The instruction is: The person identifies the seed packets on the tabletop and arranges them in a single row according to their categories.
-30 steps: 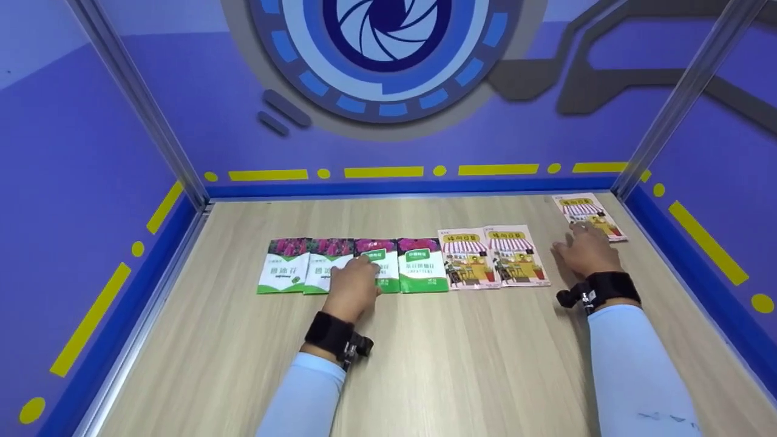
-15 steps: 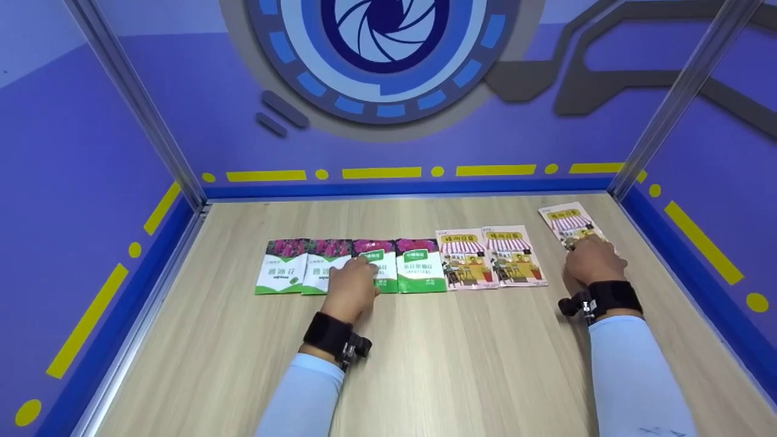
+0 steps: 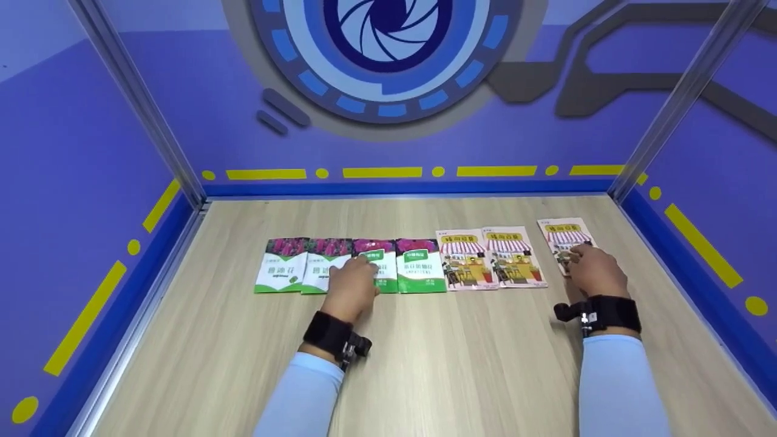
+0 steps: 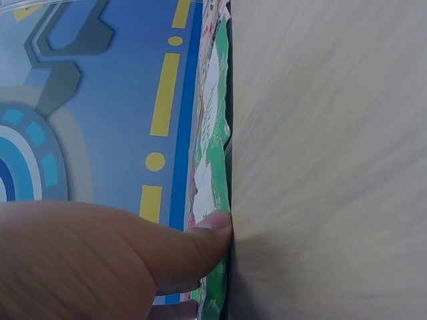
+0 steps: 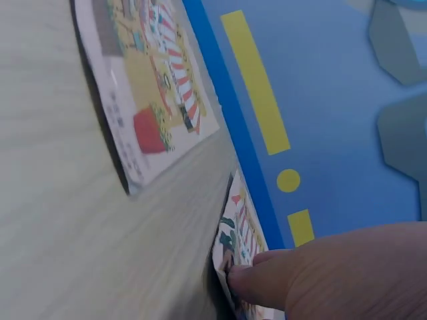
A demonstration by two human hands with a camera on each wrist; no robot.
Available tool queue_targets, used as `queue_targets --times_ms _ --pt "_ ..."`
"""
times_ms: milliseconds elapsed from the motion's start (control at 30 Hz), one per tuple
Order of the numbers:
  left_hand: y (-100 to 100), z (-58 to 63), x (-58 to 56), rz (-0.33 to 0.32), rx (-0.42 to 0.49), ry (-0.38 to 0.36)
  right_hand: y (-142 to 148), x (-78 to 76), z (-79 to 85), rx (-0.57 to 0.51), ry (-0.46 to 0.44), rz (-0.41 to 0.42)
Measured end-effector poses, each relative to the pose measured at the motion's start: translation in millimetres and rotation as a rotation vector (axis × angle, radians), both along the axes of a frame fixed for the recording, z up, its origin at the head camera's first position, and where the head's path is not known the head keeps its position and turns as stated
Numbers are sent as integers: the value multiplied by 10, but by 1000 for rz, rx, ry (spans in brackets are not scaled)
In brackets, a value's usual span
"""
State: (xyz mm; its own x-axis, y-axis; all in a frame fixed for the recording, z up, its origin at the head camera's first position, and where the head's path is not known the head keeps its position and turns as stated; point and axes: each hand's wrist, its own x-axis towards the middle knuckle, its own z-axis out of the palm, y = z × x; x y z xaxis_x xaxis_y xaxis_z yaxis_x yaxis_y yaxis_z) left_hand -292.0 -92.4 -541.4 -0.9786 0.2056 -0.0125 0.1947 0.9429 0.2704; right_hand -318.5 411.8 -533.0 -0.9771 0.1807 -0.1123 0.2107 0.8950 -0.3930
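Seed packets lie in a row on the table. My left hand rests on the green-and-white packets, covering parts of a white packet with dark pink flowers and the packet beside it. The left wrist view shows its thumb touching the packets' front edge. Far right, my right hand pinches a pink seed packet with a striped awning by its lower right part, which the hand hides. In the right wrist view, the thumb presses on this packet, whose near edge looks slightly raised.
Two matching pink packets continue the row, a gap away from the one at my right hand. Another green-and-white packet adjoins them. Blue printed walls enclose the wooden table at the back and sides.
My right hand has taken hold of the far-right pink packet and drawn it toward me and slightly left, turning it more upright. My left hand has stayed in place.
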Motion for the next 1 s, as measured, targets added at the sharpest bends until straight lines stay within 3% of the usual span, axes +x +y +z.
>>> queue_targets --times_ms 367,667,1000 --pt "9 3 6 -7 -11 4 -169 19 -74 -38 -37 -137" --pt "-8 -8 8 0 -14 4 -166 38 -60 -65 -110 5" --pt "2 -10 -1 -1 -15 3 -134 55 -78 -40 -76 74"
